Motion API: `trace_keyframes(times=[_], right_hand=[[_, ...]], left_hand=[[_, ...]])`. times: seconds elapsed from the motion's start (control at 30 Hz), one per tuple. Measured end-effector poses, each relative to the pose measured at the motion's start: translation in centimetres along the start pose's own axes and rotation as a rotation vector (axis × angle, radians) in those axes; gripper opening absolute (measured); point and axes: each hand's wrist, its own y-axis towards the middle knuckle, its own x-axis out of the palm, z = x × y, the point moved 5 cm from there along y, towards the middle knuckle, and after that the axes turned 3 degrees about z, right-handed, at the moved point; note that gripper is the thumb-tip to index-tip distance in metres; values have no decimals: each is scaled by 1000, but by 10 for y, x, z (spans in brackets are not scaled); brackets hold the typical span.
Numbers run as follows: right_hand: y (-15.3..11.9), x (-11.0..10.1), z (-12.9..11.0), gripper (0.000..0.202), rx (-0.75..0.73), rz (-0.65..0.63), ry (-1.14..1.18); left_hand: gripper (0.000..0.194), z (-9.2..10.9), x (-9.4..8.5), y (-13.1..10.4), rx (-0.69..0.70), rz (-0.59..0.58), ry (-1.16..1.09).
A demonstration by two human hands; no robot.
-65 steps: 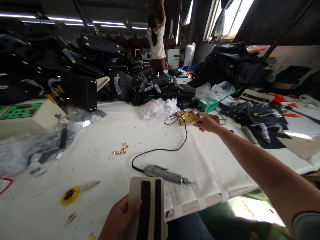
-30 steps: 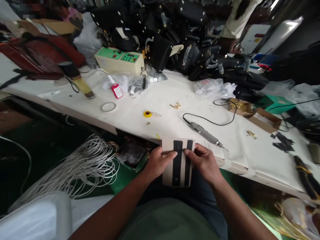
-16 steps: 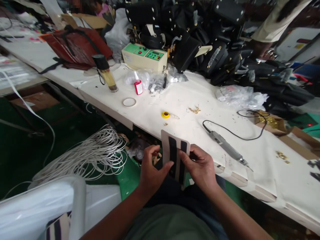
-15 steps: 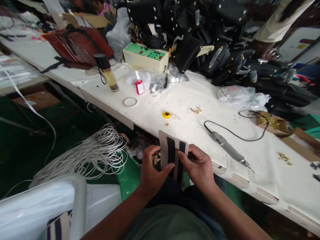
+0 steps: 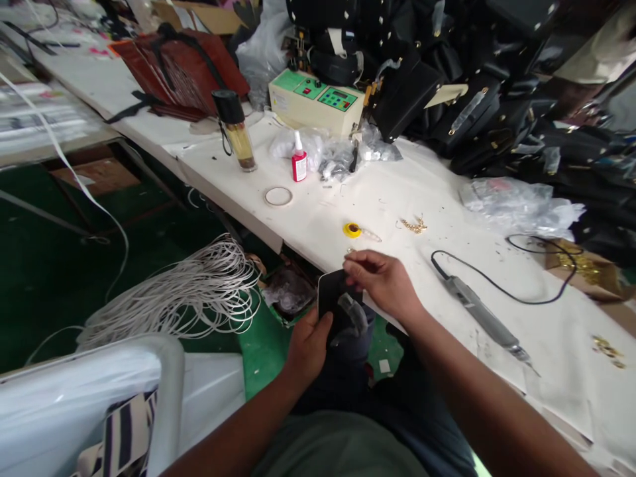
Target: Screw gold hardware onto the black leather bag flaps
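Observation:
My left hand (image 5: 305, 344) grips a flat black panel (image 5: 328, 295) with rounded corners and a pale edge, held upright over my lap. A piece wrapped in clear plastic (image 5: 354, 315) sits on its black face. My right hand (image 5: 386, 283) is at the panel's upper right corner with thumb and fingers pinched together; what lies between the fingertips is hidden. Just beyond those fingers, a small gold ring (image 5: 350, 250) lies on the white table (image 5: 322, 222). A yellow round container (image 5: 352, 230) and some gold hardware pieces (image 5: 414, 225) lie farther back.
A grey electric screwdriver (image 5: 484, 318) with a black cord lies at right. Behind stand a red bottle (image 5: 299, 159), a drink bottle (image 5: 237, 136), a control box (image 5: 315, 103) and piled black bags (image 5: 412, 99). Coiled white cord (image 5: 173, 298) and a white bin (image 5: 209, 384) are at left.
The panel has been turned from its beige, black-striped side to its black side. My right hand has moved from its side edge to its top corner. The view has shifted, moving the table rightward.

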Motion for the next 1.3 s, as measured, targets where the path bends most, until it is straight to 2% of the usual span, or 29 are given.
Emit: trace_keyframes(times=[0.07,0.13,0.2,0.33,0.57,0.67,0.8,0.87,1.0,1.13,1.3], right_hand=[[32,-18,8,25,-117,133,-325],[59,-24,21,24,-153,94,-624],[76,-22,35,25,-155,-13,-812],[86,-13,42,23,-176,-144,-972],[84,-18,34,12,-147,-169,-1070],[70,-29,28,10,-65,-75,-850],[26,-31,4,20,-23,47,-178],[1,-23,-10,24,-34,48,24],[-33,-11,-19,24,-33,38,150],[-53,-11,-2,32,2,86,313],[-73,-19,11,29,14,138,417]], left_hand=[[42,-4,-4,3,-50,3,-50],[44,-6,-11,6,-75,42,-85],[45,-6,-17,7,-92,88,-118],[46,-3,-25,9,-107,159,-178],[42,5,-20,10,-114,172,-268],[43,12,-16,9,-102,167,-280],[44,19,-10,5,-87,145,-280],[44,22,-5,2,-83,110,-272],[43,33,6,-6,-35,45,-171],[40,50,14,-18,74,23,-20],[42,63,24,-33,128,24,172]])
